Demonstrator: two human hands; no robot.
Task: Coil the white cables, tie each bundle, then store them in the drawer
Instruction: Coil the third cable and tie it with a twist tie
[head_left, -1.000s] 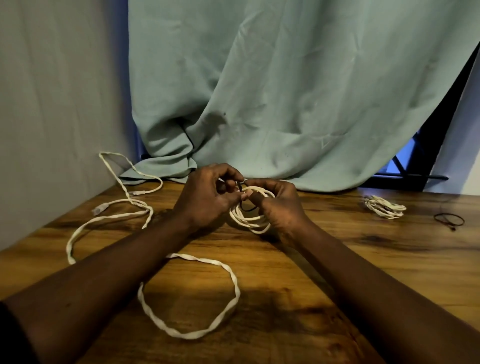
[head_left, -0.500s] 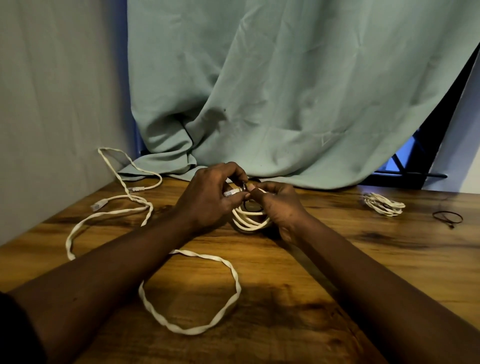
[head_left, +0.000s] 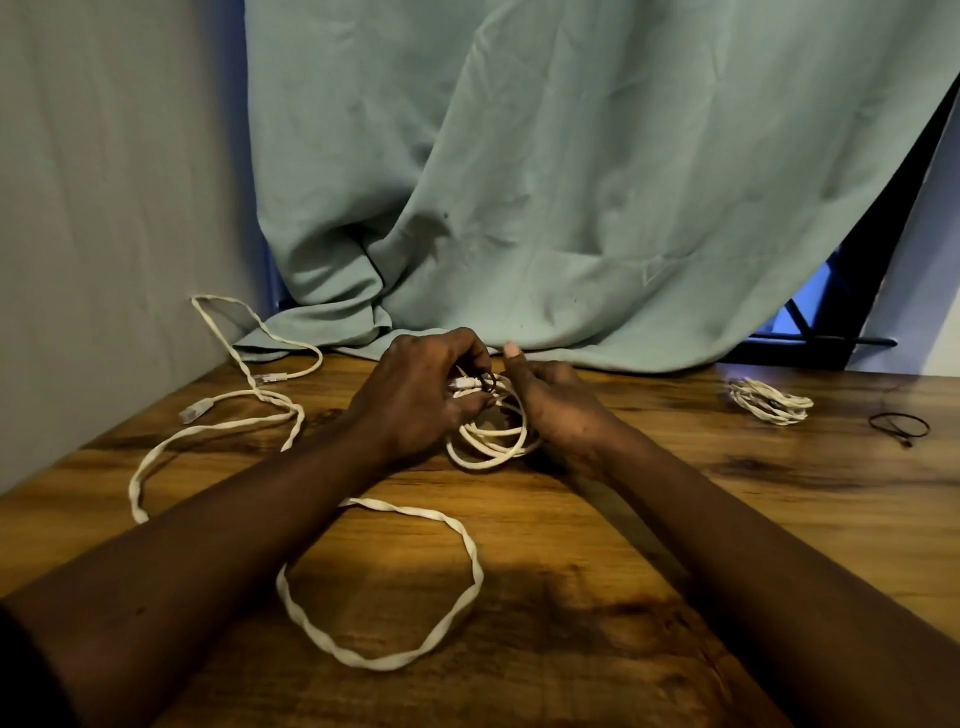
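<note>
Whereas half a second ago its thumb lay folded, our right hand (head_left: 558, 410) now raises the thumb, fingers curled round the coil (head_left: 493, 431) resting on the table (head_left: 675, 519), while our left hand (head_left: 415, 400) pinches its plug end.

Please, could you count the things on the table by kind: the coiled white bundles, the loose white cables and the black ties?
Coiled white bundles: 2 (held bundle, bundle at the right)
Loose white cable: 1, as far as can be seen; part of it is hidden
Black ties: 2 (tie at the held bundle, spare tie)
Total: 5
</note>
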